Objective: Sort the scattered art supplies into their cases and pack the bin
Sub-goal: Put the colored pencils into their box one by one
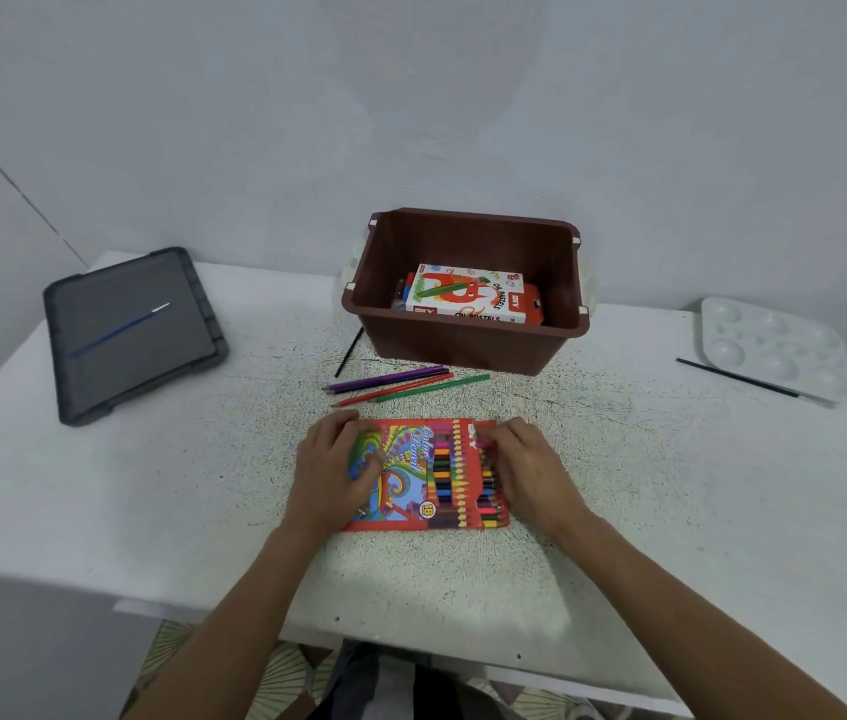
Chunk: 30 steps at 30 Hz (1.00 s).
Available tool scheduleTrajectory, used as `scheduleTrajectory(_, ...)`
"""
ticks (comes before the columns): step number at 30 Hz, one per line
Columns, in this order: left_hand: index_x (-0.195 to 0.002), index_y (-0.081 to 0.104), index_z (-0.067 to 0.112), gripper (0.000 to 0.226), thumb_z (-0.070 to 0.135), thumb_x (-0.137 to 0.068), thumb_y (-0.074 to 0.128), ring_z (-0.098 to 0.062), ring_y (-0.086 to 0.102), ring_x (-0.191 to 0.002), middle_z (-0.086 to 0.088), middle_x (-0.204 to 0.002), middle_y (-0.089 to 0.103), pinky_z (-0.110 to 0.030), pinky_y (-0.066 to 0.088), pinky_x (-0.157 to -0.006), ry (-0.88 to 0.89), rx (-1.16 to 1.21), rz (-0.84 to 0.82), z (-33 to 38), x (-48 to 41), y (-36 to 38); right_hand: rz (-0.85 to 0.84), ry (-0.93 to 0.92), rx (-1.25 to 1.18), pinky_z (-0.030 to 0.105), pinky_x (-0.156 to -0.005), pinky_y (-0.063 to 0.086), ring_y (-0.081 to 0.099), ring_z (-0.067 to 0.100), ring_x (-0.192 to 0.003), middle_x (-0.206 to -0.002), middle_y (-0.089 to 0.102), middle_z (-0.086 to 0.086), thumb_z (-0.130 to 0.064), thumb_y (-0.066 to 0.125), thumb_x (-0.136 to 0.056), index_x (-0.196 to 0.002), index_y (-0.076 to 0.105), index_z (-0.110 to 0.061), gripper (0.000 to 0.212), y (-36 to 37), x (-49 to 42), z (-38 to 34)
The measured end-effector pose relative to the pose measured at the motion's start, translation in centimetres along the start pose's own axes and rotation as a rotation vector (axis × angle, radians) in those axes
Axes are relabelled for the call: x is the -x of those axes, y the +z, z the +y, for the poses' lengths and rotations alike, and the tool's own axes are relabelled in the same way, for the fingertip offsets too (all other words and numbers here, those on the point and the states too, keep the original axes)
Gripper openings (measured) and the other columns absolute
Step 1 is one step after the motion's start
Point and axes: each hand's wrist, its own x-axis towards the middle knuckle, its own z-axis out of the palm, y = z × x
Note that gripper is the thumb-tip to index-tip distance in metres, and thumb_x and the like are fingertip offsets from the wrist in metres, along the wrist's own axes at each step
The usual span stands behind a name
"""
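A red colour-pencil box (424,475) lies flat on the table in front of me, its open right end showing several pencil tips. My left hand (330,470) rests on the box's left side, holding it down. My right hand (525,467) is at the open right end, fingers curled on the pencils there. Loose purple, red and green pencils (400,383) lie just beyond the box. The brown bin (468,340) stands behind them with a white oil pastels box (468,296) inside.
A grey bin lid (132,332) lies at the far left with a blue paintbrush (117,330) on it. A white paint palette (772,345) sits at the far right, a dark brush (751,381) beside it. A thin black stick (349,351) lies left of the bin.
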Motion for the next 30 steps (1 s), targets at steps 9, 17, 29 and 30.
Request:
scheduleTrajectory(9, -0.117, 0.062, 0.021, 0.045, 0.051, -0.085, 0.052, -0.017, 0.053, -0.117, 0.000, -0.126, 0.057, -0.036, 0.042, -0.095, -0.011, -0.004, 0.010, 0.0, 0.0, 0.2, 0.006, 0.130, -0.248, 0.037, -0.081, 0.053, 0.059, 0.011, -0.099, -0.111, 0.066, -0.006, -0.012, 0.046, -0.099, -0.130, 0.048, -0.028, 0.035, -0.5, 1.2, -0.1)
scheduleTrajectory(17, -0.112, 0.065, 0.011, 0.022, 0.017, -0.090, 0.061, -0.027, 0.059, -0.101, -0.008, -0.114, 0.065, -0.045, 0.050, -0.084, -0.134, -0.096, 0.119, 1.5, -3.4, -0.8, -0.007, 0.211, -0.394, 0.032, -0.084, 0.057, 0.062, -0.001, -0.102, -0.109, 0.065, -0.013, -0.009, 0.049, -0.099, -0.128, 0.049, -0.024, 0.032, -1.0, 1.1, -0.5)
scheduleTrajectory(29, -0.124, 0.063, 0.019, 0.030, 0.025, -0.100, 0.047, -0.024, 0.060, -0.106, -0.004, -0.115, 0.063, -0.040, 0.046, -0.090, -0.003, -0.572, -0.185, 2.5, -7.8, -2.1, -0.025, 0.237, -0.430, 0.037, -0.091, 0.055, 0.060, 0.001, -0.108, -0.114, 0.064, -0.014, -0.008, 0.052, -0.097, -0.127, 0.049, -0.030, 0.037, -1.2, 1.1, -0.5)
scheduleTrajectory(30, -0.126, 0.060, 0.019, 0.030, 0.026, -0.100, 0.047, -0.024, 0.060, -0.107, -0.004, -0.117, 0.062, -0.040, 0.046, -0.091, 0.001, -0.583, -0.199, 2.5, -7.9, -2.2, -0.023, 0.234, -0.431, 0.038, -0.091, 0.054, 0.060, 0.002, -0.108, -0.114, 0.064, -0.014, -0.008, 0.051, -0.096, -0.126, 0.049, -0.031, 0.038, -1.2, 1.0, -0.5)
